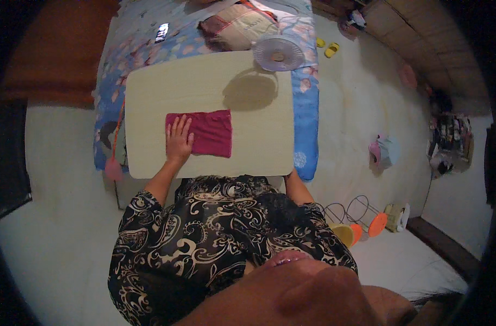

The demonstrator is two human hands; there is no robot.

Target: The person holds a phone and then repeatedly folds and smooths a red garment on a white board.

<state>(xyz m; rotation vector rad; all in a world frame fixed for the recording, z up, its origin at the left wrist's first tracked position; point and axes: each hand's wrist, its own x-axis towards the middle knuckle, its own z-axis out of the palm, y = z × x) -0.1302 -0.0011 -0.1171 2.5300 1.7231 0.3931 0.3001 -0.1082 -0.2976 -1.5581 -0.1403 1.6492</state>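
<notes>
My left hand lies palm down on the left part of a folded magenta cloth, fingers a little apart. The cloth rests flat on a pale yellow tabletop with rounded corners, and some creases run across it. My right forearm reaches to the near right corner of the tabletop. The right hand itself is hidden at or below that edge, so its grip does not show. A ribbed clear plastic lid or shallow dish appears over the tabletop's far right corner, and a round shadow falls near it.
Behind the tabletop is a bed with a blue floral sheet, bearing a lit phone and a beige-and-maroon cushion or bag. Yellow slippers lie on the floor at right. Stools with orange seats stand or lie at lower right.
</notes>
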